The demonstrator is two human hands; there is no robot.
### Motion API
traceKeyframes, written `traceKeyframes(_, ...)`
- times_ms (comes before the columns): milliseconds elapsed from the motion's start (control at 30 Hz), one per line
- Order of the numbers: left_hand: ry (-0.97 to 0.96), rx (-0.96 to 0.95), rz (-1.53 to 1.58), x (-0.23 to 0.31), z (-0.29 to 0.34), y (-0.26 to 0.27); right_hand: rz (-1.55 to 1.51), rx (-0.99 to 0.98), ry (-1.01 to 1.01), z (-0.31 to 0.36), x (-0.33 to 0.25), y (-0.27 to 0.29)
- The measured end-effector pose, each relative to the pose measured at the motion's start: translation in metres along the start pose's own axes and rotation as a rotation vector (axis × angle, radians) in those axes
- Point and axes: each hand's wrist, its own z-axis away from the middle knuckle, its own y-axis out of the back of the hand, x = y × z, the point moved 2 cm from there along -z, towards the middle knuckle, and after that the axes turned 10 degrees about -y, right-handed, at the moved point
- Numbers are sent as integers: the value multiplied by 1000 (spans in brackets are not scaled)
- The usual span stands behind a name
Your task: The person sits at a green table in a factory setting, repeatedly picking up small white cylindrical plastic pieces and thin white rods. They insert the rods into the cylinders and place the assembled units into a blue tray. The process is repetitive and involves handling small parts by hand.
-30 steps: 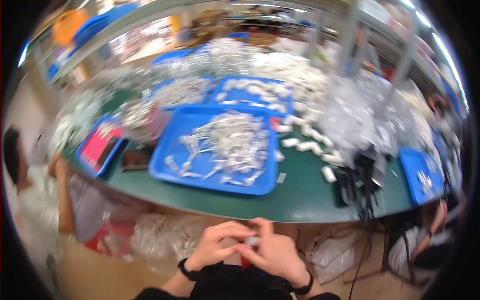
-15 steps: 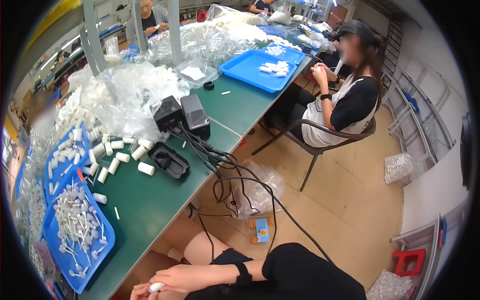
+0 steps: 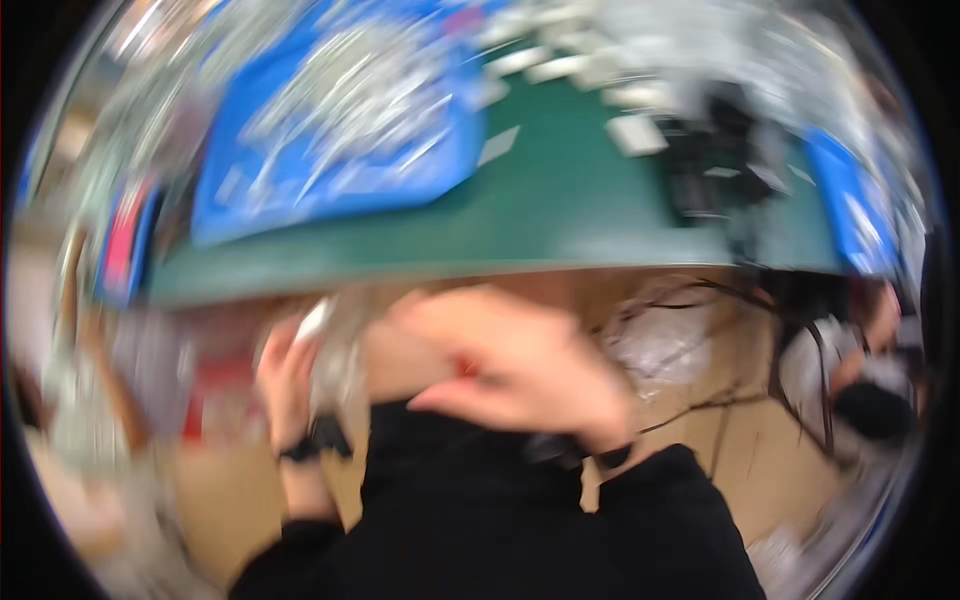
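Observation:
The picture is blurred by motion. Below the table's front edge, my left hand [image 3: 287, 375] is closed on a small white cylinder [image 3: 313, 320], whose pale end sticks up past the fingers. My right hand [image 3: 525, 360] is over my lap, to the right of it. Its thumb stands apart from its fingers, and I see nothing held in it; a small red spot shows in the gap. Beyond my hands on the green table [image 3: 560, 220] lies a blue tray [image 3: 410, 190] heaped with thin white sticks, smeared in this view.
White cylinders [image 3: 555, 68] lie behind the tray. Black devices [image 3: 690, 170] with cables stand right of it, and another blue tray [image 3: 850, 215] is farther right. Cables [image 3: 720, 400] hang by a clear plastic bag [image 3: 660, 335]. People sit at both sides.
My view has swung left and down, bringing the stick tray ahead of me. My hands, together before, are now apart; the right one has come away from the white cylinder.

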Motion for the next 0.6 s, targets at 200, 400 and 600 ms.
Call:
traceKeyframes(200, 26, 472, -223, -45, 19, 103, -29, 103, -146, 7, -20, 18)
traceKeyframes(400, 41, 211, -904, -109, 13, 134, -447, 471, 13, 26, -14, 46)
traceKeyframes(600, 341, -600, -1375, -195, -23, 123, -689, 657, 390, 36, -54, 103)
